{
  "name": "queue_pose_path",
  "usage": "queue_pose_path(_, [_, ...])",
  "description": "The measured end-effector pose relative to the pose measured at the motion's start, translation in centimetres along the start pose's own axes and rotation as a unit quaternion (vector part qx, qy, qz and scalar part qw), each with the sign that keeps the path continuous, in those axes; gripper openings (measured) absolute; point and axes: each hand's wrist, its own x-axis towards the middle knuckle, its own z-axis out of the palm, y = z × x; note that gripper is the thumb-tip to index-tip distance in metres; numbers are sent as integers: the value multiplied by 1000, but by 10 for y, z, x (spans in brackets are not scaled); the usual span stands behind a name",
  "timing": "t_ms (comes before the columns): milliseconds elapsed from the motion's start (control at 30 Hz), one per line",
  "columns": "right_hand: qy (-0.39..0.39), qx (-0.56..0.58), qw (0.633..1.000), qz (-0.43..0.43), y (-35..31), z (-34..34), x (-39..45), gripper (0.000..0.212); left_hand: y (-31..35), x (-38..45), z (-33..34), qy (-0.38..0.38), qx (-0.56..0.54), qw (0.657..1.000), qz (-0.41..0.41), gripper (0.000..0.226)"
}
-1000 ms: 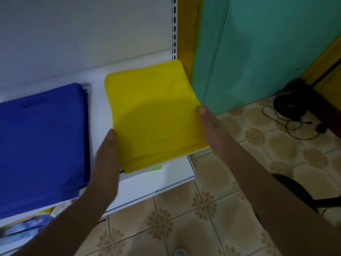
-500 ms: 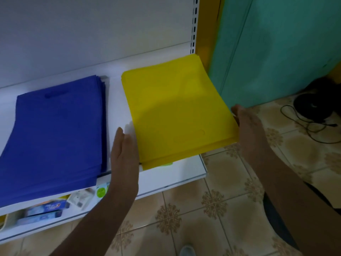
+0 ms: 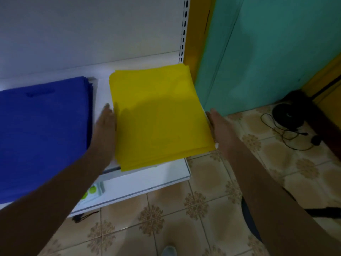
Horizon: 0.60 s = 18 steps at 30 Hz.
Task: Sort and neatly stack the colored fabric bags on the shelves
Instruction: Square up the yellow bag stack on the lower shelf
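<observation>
While the yellow bags point(image 3: 158, 115) lie as a flat pile on the right end of the white shelf point(image 3: 147, 180), just beside the blue bags point(image 3: 42, 130) stacked to their left, both hands bracket the yellow pile edge-on. The left hand point(image 3: 105, 126) presses its straight fingers along the pile's left side, and the right hand point(image 3: 216, 124) does the same on the right side; neither grip closes on anything, the fingers lying flat and open against the fabric. These thin bags look light, soft and limp, and I judge that single sheets would slide over each other easily, so the pile is best squared from its two sides or lifted with flat hands beneath it, not pinched at a corner. Its front edge overhangs the shelf's step slightly, with layers fanned out there. How many bags are in either pile cannot be counted; the blue pile is cut off at the left border, and the small packets point(image 3: 91, 193) on the lower shelf are half hidden by the left arm.
</observation>
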Motion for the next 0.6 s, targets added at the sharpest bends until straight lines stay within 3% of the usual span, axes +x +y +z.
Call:
queue_pose_path(100, [8, -37, 999, 7, 1, 0, 2, 63, -21, -7, 12, -20, 40, 998, 46, 47])
queue_pose_path(233, [-16, 1, 1000, -5, 0, -2, -1, 56, -24, 4, 1, -31, -81, 994, -72, 74])
queue_pose_path(333, [-6, -25, 999, -22, 0, 0, -1, 58, -20, -10, 11, -4, -47, 998, -41, 57])
queue_pose_path(500, [-26, -117, 989, -90, 8, -2, -2, 56, -15, -21, 14, 12, -22, 1000, -13, 48])
queue_pose_path(600, [-5, -52, 993, -106, 2, 1, -4, 44, 2, -44, 3, 20, 9, 1000, 16, 48])
